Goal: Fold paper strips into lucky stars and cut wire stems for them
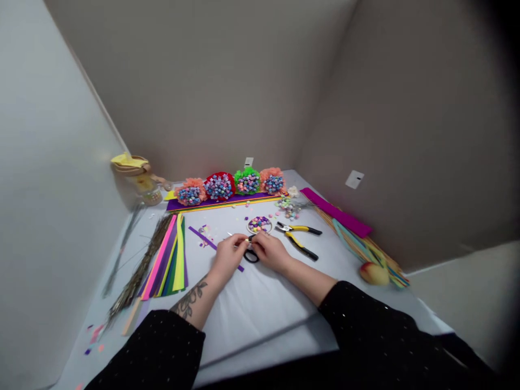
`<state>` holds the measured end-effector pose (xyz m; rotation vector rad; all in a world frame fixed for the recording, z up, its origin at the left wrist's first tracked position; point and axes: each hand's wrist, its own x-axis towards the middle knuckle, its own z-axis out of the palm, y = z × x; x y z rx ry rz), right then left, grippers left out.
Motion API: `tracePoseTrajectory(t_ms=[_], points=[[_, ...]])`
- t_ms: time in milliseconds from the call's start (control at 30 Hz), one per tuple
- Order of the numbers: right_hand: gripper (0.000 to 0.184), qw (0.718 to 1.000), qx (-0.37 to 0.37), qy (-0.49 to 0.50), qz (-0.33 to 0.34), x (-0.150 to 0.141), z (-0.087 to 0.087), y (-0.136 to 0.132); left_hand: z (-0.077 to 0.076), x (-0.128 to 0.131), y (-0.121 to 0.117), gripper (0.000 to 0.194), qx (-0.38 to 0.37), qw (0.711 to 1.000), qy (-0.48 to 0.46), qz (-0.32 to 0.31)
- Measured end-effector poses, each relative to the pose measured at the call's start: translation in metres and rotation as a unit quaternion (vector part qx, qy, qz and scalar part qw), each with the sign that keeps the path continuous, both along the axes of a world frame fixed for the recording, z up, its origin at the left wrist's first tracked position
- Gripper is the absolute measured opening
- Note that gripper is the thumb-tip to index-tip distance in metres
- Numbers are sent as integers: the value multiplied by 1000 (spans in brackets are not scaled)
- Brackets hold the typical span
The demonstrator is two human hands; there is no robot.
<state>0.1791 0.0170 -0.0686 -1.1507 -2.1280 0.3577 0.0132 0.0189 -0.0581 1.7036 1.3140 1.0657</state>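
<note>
My left hand and my right hand meet over the middle of the table, their fingertips pinched together. A small pale yellow piece shows between them; its kind is too small to make out. Scissors with black handles lie right under my fingers, partly covered. A purple paper strip runs slantwise beneath my left hand. Just beyond my right hand stands a round dish of colourful folded paper stars. Pliers with yellow and black handles lie open to the right.
Several crepe paper bouquets of small stars line the back. Left lie coloured paper strips, dry stems and wires. A basket stands back left. On the right are a magenta paper roll, more strips and an apple.
</note>
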Motion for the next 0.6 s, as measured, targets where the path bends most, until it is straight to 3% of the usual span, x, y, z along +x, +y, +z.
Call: tracePoseTrajectory(t_ms=[200, 333, 433, 500, 567, 600], points=[[9, 999, -18, -1, -37, 4, 9, -20, 4, -1, 1, 17, -8, 1000, -18, 22], [13, 998, -42, 30, -37, 19, 16, -66, 0, -2, 4, 18, -18, 999, -30, 32], [16, 998, -43, 16, -32, 49, 19, -107, -6, -2, 7, 19, -29, 998, -39, 37], [18, 996, -13, -26, -85, 83, 21, -130, -8, -2, 9, 19, -35, 998, -42, 43], [18, 974, 35, -90, -203, 123, 24, -144, -9, -1, 9, 18, -39, 997, -43, 48], [18, 950, 46, -129, -279, 144, 25, -148, -8, 0, 9, 18, -40, 997, -41, 50]])
